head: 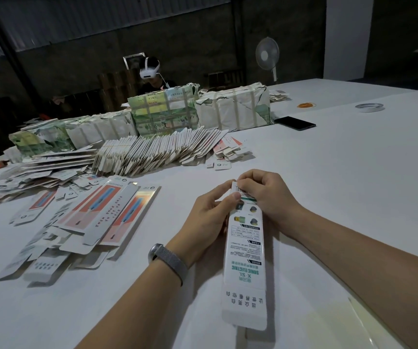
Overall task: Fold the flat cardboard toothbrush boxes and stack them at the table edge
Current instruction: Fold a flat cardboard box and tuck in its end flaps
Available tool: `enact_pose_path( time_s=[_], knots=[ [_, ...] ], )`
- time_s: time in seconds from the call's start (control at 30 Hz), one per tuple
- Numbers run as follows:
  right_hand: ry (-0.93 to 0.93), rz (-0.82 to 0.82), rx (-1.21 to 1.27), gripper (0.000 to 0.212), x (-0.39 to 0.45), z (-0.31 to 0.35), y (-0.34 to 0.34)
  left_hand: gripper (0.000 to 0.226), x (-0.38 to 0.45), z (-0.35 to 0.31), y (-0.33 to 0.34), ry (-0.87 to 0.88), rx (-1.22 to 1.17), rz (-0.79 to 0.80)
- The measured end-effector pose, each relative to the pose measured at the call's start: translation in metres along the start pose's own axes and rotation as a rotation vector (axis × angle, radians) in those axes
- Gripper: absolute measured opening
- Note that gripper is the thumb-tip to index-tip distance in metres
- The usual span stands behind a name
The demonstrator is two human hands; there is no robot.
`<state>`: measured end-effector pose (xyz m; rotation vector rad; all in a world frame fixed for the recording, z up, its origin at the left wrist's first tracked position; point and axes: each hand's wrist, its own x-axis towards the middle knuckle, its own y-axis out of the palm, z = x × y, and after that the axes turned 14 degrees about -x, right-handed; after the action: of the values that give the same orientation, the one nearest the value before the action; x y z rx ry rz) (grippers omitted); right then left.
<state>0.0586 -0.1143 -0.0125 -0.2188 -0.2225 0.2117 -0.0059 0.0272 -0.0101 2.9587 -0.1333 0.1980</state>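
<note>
A long white toothbrush box (245, 260) with green print lies lengthwise toward me, its near flap open. My left hand (209, 219) grips its left side near the far end, thumb on the printed face. My right hand (265, 197) pinches the far end flap with curled fingers. Folded boxes (107, 217) with orange and blue print lie scattered on the white table (341, 187) to the left. A fanned row of flat boxes (157, 152) stands farther back.
Wrapped bundles (233, 109) of stock sit at the back, a person with a white headset (150, 71) behind them. A black phone (294, 122), a tape roll (369, 107) and rubber bands (306, 105) lie at the right. A fan (267, 54) stands beyond.
</note>
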Motion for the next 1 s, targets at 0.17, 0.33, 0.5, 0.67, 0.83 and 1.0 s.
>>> enact_pose_path(
  time_s=[0.17, 0.33, 0.5, 0.67, 0.83, 1.0],
  knots=[
    [-0.002, 0.004, -0.001, 0.024, -0.0014, 0.0015, -0.0008, 0.037, -0.0002, 0.0005, -0.0011, 0.008, 0.008, 0.037],
    [0.020, 0.009, -0.010, 0.021, -0.0022, 0.0027, -0.0011, 0.031, 0.0002, 0.0025, -0.0027, 0.000, 0.006, 0.022],
    [0.030, -0.015, -0.023, 0.021, -0.0019, 0.0030, 0.0000, 0.037, 0.0015, 0.0028, -0.0039, -0.019, -0.007, 0.015],
    [0.016, -0.007, -0.067, 0.021, -0.0020, 0.0023, 0.0006, 0.041, 0.0016, 0.0013, -0.0059, -0.039, 0.010, 0.040],
    [-0.020, 0.034, -0.039, 0.021, -0.0026, 0.0019, -0.0007, 0.042, 0.0008, 0.0005, -0.0070, -0.030, 0.032, 0.060],
    [-0.037, 0.050, -0.002, 0.025, -0.0016, 0.0003, 0.0000, 0.036, -0.0007, -0.0029, -0.0050, -0.010, 0.045, 0.072]
  ],
)
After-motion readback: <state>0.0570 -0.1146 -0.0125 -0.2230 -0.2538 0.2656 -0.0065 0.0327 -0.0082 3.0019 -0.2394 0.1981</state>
